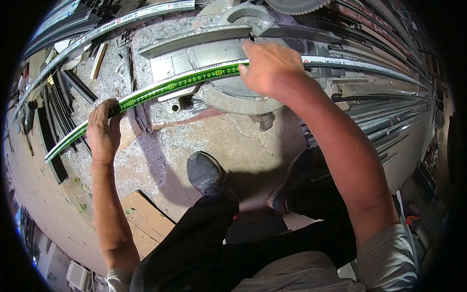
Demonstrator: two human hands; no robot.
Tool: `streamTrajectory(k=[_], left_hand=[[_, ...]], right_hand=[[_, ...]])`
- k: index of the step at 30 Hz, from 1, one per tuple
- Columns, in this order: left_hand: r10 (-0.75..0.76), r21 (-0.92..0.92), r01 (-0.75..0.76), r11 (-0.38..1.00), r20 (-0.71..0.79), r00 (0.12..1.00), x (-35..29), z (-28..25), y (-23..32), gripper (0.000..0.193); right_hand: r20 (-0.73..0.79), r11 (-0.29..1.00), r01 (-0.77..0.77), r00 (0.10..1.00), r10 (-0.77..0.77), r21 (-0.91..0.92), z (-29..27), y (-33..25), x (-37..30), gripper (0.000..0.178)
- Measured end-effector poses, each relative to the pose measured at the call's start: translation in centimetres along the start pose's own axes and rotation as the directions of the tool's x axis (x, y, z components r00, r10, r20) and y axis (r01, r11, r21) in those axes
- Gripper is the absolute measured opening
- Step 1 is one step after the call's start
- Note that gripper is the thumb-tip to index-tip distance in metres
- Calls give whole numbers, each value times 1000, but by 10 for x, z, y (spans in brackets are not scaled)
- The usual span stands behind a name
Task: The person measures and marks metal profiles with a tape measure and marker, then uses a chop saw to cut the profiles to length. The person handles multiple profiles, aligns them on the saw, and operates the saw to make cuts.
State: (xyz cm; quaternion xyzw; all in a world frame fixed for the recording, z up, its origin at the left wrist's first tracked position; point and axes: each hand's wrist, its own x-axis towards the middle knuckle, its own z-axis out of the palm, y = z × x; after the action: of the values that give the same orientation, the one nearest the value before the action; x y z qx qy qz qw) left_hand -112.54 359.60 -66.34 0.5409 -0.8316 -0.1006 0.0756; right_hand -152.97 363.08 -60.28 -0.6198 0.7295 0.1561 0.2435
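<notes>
My left hand (103, 129) pinches a green tape measure (180, 84) along a white strip (199, 70); my right hand (270, 68), fingers curled, clasps both above a mitre saw's base (233, 104)

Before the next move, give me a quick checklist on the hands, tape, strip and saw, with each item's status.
1. Left hand gripping the green tape: ok, thumb and fingers close around it.
2. Tape running along the white strip: ok, it follows the near edge.
3. Strip against the saw fence: not ok, a gap shows between them.
4. Tape reading at the right hand: cannot tell, the hand covers it.
5. Right hand apart from the toothed blade: ok, a gap shows.
6. Blade at rest: cannot tell from one picture.
</notes>
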Motion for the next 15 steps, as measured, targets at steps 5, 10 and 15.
streamTrajectory(k=[5, 10, 15], left_hand=[[-10, 6, 9, 1000, 4, 1000, 1, -1, 3, 33], [-11, -5, 11, 1000, 0, 1000, 0, -1, 1, 34], [-13, -4, 13, 1000, 16, 1000, 0, -1, 1, 34]], right_hand=[[6, 1000, 2, 1000, -2, 10, 0, 1, 0, 43], [28, 1000, -5, 1000, 5, 13, -3, -1, 0, 43], [52, 1000, -11, 999, 10, 20, -5, -1, 0, 45]])
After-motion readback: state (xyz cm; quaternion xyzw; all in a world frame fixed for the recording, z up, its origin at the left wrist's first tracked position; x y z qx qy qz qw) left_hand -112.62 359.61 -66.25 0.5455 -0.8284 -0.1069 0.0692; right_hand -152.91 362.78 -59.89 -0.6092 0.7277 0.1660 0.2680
